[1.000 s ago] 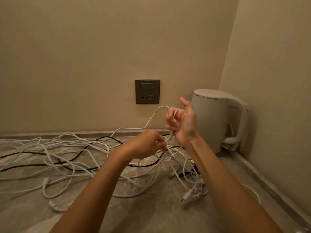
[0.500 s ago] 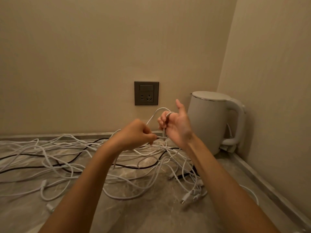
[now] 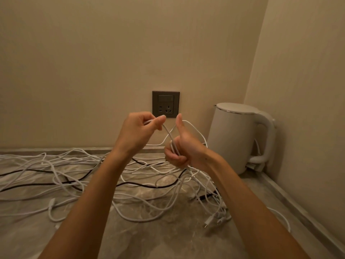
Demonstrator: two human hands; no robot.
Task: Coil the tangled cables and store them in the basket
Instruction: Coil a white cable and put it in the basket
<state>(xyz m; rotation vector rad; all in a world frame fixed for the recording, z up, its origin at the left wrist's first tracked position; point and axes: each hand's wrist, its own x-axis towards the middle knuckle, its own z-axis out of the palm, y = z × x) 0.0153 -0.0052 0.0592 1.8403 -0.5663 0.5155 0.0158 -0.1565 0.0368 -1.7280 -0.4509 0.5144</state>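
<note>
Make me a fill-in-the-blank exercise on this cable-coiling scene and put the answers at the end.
1. The left hand pinches a thin ____ cable that leads to the right hand.
2. The right hand's ____ points up while its fingers curl round the cable's loops.
3. The white plastic electric kettle stands to the ____ of the dark grey square wall socket.

Answers: white; thumb; right

Marble counter [image 3: 168, 240]: tangled cables [image 3: 74, 176], white kettle [image 3: 237, 139] in corner.
</note>
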